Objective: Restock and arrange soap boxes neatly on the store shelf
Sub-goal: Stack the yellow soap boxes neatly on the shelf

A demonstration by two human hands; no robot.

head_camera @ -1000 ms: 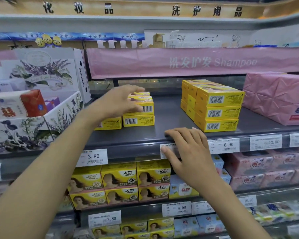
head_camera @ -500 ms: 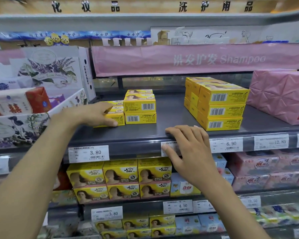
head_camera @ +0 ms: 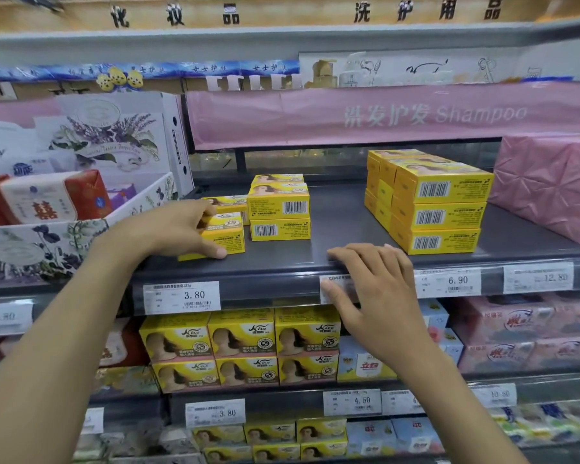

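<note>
Both forearms [head_camera: 81, 329] were bare along all their visible length. The left grip [head_camera: 176, 229] and right grip [head_camera: 382, 296] were bare hands with short, plain nails.

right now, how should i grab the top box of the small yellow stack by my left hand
Pinch the top box by its short ends, from the front and above: a box sits close behind it, another beneath, but the ends look clear.

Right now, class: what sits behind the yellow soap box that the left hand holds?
Another yellow box lies right behind the held soap box on the shelf. The left hand covers its left end, so anything further back there is hidden.
</note>
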